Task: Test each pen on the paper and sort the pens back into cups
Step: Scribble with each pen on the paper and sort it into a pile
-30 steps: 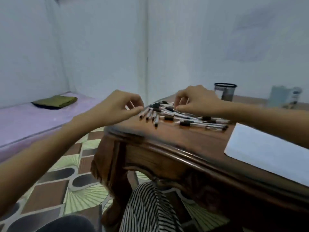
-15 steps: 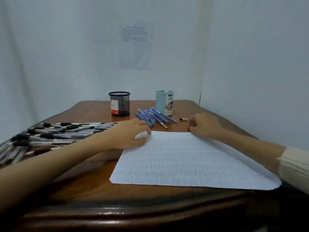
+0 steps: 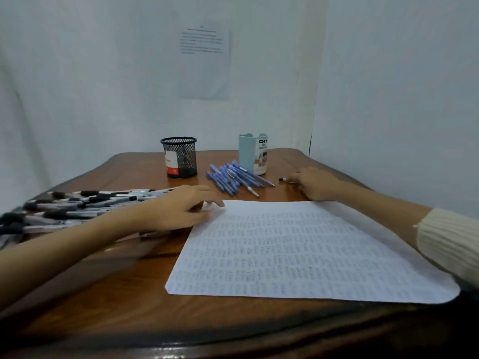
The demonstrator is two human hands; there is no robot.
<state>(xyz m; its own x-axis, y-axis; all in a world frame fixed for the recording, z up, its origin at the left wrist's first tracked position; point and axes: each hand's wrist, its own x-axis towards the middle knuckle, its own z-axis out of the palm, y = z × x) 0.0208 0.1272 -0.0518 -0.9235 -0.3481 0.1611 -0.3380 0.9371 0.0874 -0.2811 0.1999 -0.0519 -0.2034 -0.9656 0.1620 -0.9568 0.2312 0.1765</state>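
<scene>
A lined white paper [image 3: 298, 255] lies on the wooden table [image 3: 116, 294]. My left hand [image 3: 181, 209] rests palm down at the paper's far left corner, fingertips on that corner. My right hand [image 3: 315, 183] lies beyond the paper's far edge, its fingers over a small dark-tipped pen [image 3: 284, 179]; whether it grips the pen is unclear. A heap of blue pens [image 3: 233, 177] lies between a black mesh cup [image 3: 178, 156] and a light blue cup [image 3: 252, 154]. Several black-capped pens [image 3: 77, 206] are spread at the table's left.
The table stands in a corner, with white walls behind and to the right. A printed sheet [image 3: 203, 60] hangs on the back wall. The table's dark rounded front edge [image 3: 233, 343] runs along the bottom of the view.
My view swung from the black-capped pens at the table's left to the paper. My left hand went to the paper's corner and my right hand reached the small pen.
</scene>
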